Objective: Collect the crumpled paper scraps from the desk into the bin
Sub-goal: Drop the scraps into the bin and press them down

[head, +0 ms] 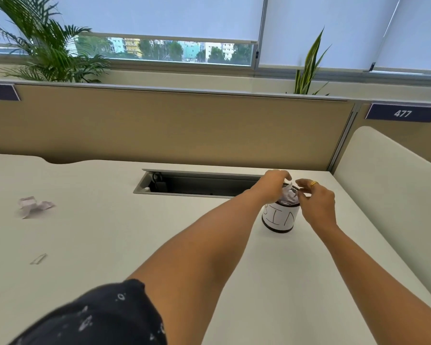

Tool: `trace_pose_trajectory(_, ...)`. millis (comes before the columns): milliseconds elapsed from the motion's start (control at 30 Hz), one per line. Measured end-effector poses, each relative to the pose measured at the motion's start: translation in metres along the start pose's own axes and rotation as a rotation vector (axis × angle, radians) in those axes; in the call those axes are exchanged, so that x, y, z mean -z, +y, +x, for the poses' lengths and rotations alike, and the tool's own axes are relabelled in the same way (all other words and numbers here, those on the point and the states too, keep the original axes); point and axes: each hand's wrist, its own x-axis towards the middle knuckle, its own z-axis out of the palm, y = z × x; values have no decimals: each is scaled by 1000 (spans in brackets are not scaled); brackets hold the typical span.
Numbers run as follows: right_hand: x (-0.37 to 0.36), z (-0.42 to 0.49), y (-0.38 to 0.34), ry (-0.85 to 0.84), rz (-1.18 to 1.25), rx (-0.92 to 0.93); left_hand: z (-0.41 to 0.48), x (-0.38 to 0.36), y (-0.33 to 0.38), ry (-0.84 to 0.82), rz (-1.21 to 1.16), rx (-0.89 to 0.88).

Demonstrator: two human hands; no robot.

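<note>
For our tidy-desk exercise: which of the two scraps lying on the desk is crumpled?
The bigger white scrap at the far left, bunched into folds; the small piece nearer the camera lies flat.

Left upper arm wears a short black sleeve (97, 317) with a small pale print of dots and flecks; hem ends above the elbow. Left forearm (209, 235) and right forearm (358, 265) are bare to the wrists. Right hand (317, 204) carries one chunky gold ring (313, 183); can't tell which finger.
</note>
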Motion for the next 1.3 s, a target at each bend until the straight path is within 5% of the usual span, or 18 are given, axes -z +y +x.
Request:
trace_pose_trajectory(267, -6, -2, 11, 36, -66, 92, 7, -8, -14, 63, -78, -41)
trace_pose_trajectory(700, -21, -19, 7, -196, -434, 276, -71, -20, -106, 379, -85, 121)
trace_pose_trajectory(1067, -25, -39, -18, -7, -387, 376, -182, -2, -177, 413, 112, 232)
trace_pose_trajectory(1300, -90, -110, -64, -339, -274, 359, -280, 47, -235, 537, 283, 465)
